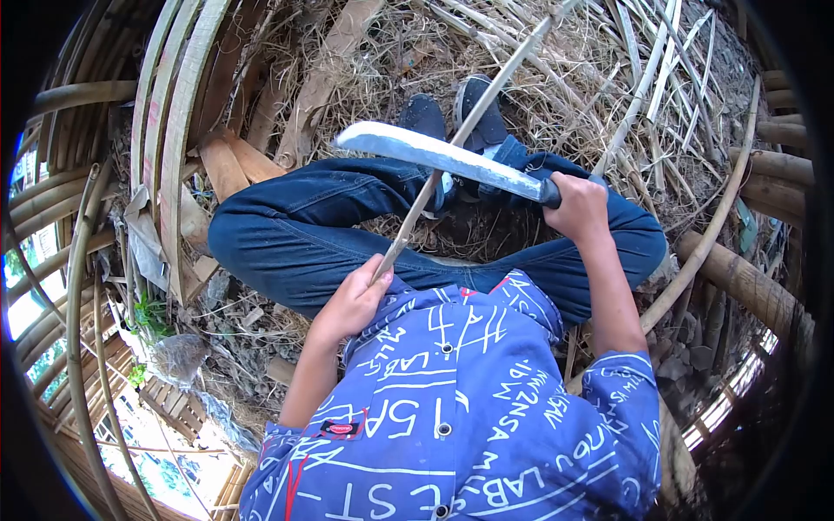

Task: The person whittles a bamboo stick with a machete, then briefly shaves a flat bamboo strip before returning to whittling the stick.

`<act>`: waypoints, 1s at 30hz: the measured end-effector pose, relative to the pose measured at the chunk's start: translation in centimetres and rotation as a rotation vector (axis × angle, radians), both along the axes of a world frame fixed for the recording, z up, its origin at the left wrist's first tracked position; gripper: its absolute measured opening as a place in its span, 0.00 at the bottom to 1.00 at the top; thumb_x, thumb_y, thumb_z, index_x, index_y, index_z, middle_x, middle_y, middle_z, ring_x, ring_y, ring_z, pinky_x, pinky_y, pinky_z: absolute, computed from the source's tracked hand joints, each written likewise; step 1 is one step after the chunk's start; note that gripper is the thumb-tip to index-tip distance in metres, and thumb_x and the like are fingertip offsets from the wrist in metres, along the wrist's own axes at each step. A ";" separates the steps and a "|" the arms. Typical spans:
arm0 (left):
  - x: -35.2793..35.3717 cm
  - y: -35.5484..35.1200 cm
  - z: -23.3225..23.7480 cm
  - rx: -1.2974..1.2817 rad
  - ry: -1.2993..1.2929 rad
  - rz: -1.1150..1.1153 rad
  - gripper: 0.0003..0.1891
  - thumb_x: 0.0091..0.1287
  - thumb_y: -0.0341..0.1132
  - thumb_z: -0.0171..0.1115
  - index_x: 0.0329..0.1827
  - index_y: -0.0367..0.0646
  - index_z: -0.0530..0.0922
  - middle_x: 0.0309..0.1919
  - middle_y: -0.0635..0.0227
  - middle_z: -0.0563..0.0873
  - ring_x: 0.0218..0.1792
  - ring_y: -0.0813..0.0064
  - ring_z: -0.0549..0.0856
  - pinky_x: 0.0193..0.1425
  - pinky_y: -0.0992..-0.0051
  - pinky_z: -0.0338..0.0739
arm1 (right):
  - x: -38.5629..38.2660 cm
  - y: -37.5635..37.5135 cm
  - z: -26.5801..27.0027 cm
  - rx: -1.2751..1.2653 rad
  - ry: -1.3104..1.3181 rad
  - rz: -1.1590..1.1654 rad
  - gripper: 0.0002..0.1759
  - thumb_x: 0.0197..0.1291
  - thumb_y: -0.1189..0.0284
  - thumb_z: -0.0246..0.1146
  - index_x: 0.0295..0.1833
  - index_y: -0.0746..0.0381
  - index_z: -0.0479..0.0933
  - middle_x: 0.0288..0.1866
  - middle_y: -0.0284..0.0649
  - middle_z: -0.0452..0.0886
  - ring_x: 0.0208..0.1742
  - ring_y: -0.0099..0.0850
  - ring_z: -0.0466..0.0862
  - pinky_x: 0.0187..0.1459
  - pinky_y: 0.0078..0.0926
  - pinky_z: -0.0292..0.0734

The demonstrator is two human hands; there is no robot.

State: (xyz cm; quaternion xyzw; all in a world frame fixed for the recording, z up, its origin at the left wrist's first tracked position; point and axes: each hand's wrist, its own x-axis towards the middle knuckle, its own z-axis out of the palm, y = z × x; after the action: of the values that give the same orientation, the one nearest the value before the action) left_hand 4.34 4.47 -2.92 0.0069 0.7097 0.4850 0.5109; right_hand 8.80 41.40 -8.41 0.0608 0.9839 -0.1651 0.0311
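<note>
1. The left hand [352, 304] is closed around the near end of a thin, pale bamboo strip [486, 100], fingers wrapped on it just above the lap.
2. The right hand [578, 207] is clamped in a fist on the dark handle of a long, broad-bladed steel knife [434, 154].
3. The strip slants from the left hand away to the far right, over the feet. The blade points left and crosses the strip midway. Whether its edge bites into the strip cannot be told.
4. Under both lie crossed legs in blue jeans [295, 234], with dark shoes [423, 115] at the far side.
5. To the left, wide bent bamboo hoops [178, 130] curve close beside the knee.
6. To the right, thick round bamboo poles [747, 282] and one long curved slat [712, 226] edge the spot.
7. Far ground is dry straw with loose bamboo offcuts [643, 78]. The open room is the gap above the lap.
</note>
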 end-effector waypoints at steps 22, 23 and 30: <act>0.4 -0.6 0.4 0.021 -0.107 0.022 0.02 0.75 0.29 0.48 0.46 0.44 0.70 0.27 0.82 0.64 0.23 0.91 0.60 0.23 0.85 0.55 | -1.3 8.4 0.6 0.173 -0.229 -0.495 0.14 0.52 0.66 0.63 0.39 0.64 0.82 0.35 0.55 0.85 0.41 0.53 0.86 0.47 0.50 0.80; 0.4 -0.6 0.4 0.009 -0.092 0.017 0.02 0.75 0.29 0.48 0.46 0.44 0.70 0.27 0.83 0.64 0.23 0.91 0.61 0.23 0.85 0.55 | -1.4 7.1 0.6 0.143 -0.197 -0.515 0.13 0.51 0.66 0.63 0.36 0.66 0.82 0.35 0.55 0.85 0.42 0.54 0.85 0.48 0.49 0.80; -0.7 0.6 1.6 0.020 -0.237 0.134 0.02 0.77 0.31 0.47 0.44 0.44 0.68 0.24 0.83 0.63 0.21 0.91 0.60 0.22 0.86 0.54 | -2.0 0.0 0.8 -0.411 -0.242 -0.469 0.10 0.47 0.70 0.62 0.33 0.64 0.81 0.28 0.54 0.82 0.35 0.55 0.83 0.39 0.45 0.78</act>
State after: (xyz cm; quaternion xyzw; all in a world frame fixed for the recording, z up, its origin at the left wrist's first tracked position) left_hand 3.67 5.03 -1.35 -0.0926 0.6385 0.5225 0.5575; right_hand 6.84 41.44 -7.63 0.2974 0.8784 -0.3543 0.1205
